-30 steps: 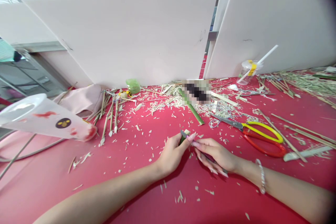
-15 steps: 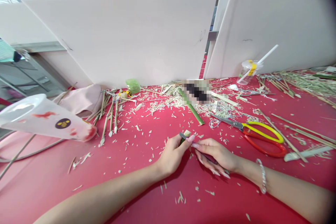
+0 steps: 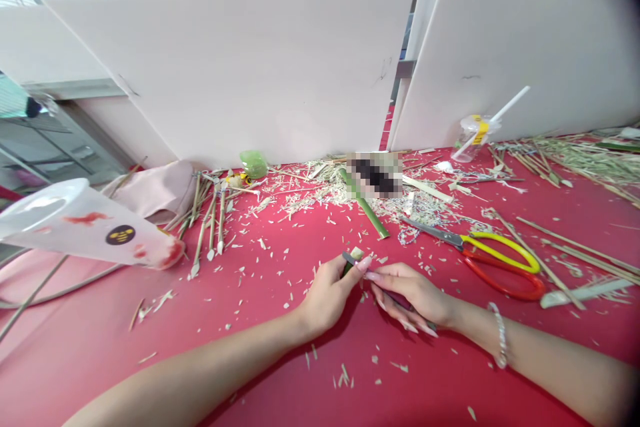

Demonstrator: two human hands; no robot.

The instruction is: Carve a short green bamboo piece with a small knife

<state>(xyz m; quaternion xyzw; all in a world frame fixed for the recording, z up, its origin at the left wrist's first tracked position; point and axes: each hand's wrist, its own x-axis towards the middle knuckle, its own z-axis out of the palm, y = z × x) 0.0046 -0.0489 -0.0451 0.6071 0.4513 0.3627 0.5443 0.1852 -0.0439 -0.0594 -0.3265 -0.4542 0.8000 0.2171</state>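
My left hand is closed, its thumb pressing on a small piece of green bamboo with a pale cut end. My right hand is wrapped round a slim dark tool that looks like a carving knife. The tool's grey tip lies against the bamboo at my left thumb, and its other end shows under my right fingers. Both hands meet just above the red table. Most of the bamboo piece is hidden by my fingers. Pale shavings lie around them.
Scissors with yellow and red handles lie to the right. Beyond my hands is a green bamboo strip. A tipped plastic cup and carved sticks are on the left. White boards stand behind; a small cup stands before them.
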